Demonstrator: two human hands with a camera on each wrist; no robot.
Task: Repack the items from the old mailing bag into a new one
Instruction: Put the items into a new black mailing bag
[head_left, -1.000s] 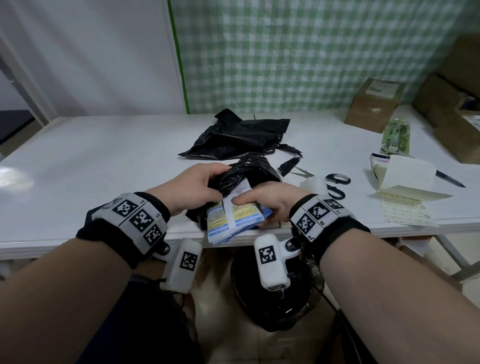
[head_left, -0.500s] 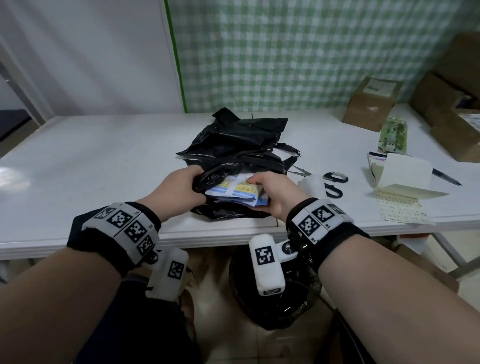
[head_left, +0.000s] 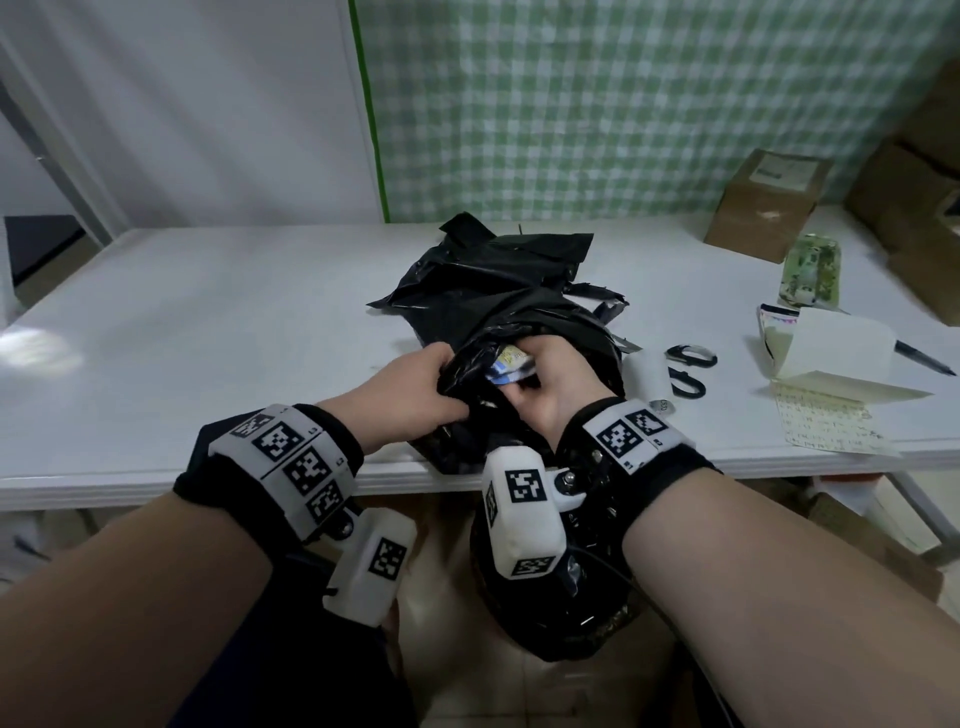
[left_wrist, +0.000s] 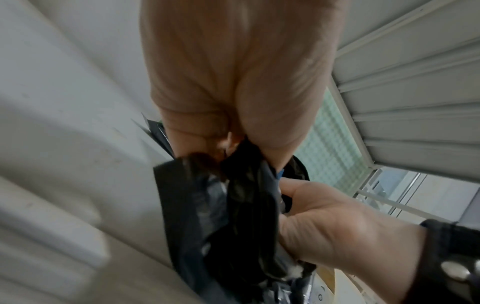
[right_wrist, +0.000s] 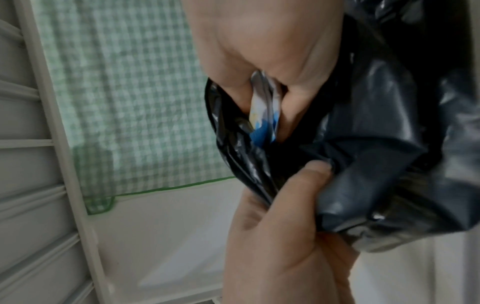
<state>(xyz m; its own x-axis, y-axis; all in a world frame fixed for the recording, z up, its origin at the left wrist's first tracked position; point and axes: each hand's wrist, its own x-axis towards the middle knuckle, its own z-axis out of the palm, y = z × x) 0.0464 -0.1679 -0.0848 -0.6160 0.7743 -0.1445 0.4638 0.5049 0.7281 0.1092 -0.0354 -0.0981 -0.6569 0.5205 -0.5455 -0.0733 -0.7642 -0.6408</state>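
A stack of blue, white and yellow packets (head_left: 511, 360) sits almost wholly inside the mouth of a black mailing bag (head_left: 587, 338) near the table's front edge. My right hand (head_left: 530, 364) grips the packets, its fingers partly inside the bag. In the right wrist view the packets (right_wrist: 265, 107) are pinched between thumb and fingers. My left hand (head_left: 441, 374) pinches the bag's near rim and holds it open; the left wrist view has its fingers curled on the black film (left_wrist: 244, 185). A second crumpled black bag (head_left: 493, 270) lies just behind.
On the white table (head_left: 208, 338), right of the bags, lie black scissors (head_left: 688, 366), a white roll (head_left: 649, 379), a folded white card (head_left: 831, 348), a handwritten note (head_left: 826, 421) and a pen (head_left: 924, 358). A cardboard box (head_left: 763, 202) stands at the back right. A black-lined bin (head_left: 550, 597) sits under the table.
The packets went from mostly outside the bag at the table edge to nearly all inside it. Both hands moved forward over the table with the bag.
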